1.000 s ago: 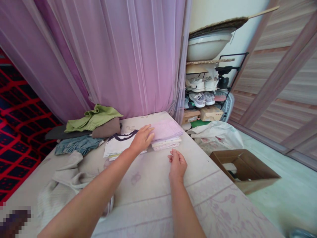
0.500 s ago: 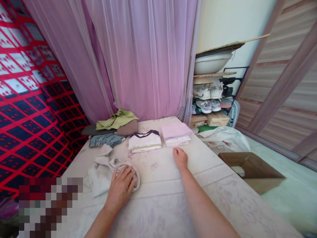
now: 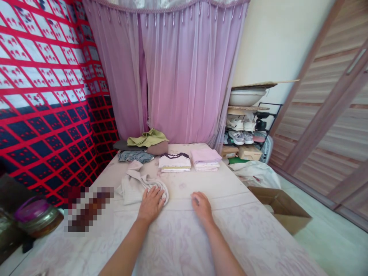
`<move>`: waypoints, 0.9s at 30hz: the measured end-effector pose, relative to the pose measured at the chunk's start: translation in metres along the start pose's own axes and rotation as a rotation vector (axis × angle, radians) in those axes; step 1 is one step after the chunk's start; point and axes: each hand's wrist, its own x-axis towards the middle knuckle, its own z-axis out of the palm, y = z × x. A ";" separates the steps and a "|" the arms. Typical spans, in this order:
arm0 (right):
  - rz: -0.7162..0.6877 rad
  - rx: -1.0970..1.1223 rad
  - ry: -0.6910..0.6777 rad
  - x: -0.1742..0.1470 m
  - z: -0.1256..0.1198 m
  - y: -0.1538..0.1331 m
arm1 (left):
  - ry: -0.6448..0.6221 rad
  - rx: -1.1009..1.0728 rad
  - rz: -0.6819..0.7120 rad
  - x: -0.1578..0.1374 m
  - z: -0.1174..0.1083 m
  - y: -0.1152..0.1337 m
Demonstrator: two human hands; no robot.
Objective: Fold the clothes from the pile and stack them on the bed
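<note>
My left hand (image 3: 151,205) lies with its fingers spread on the right end of a crumpled pale grey garment (image 3: 130,188). The garment is loosely bunched on the bed. Off to the right, my right hand (image 3: 202,207) is loosely curled near the sheet, apart from the garment; no object shows in it. Beyond the hands sits a folded white shirt with a dark collar (image 3: 174,160), on top of other folded pieces. Beside it is a folded pink stack (image 3: 206,157). Denim clothing (image 3: 135,156) and a green garment (image 3: 148,138) are piled at the back left.
The bed (image 3: 178,237) has a pale floral sheet. A cardboard box (image 3: 283,209) stands on the floor at right, near a shoe rack (image 3: 244,126). Pink curtains (image 3: 184,84) hang behind. At left are a purple-lidded jar (image 3: 37,214) and a blurred-out patch (image 3: 89,209).
My right hand has drawn back toward me, away from the pink stack. My left hand stays on the grey garment. The view has tilted upward.
</note>
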 end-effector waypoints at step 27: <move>-0.085 0.041 -0.062 -0.020 -0.010 0.001 | 0.004 -0.099 -0.034 -0.010 0.002 0.000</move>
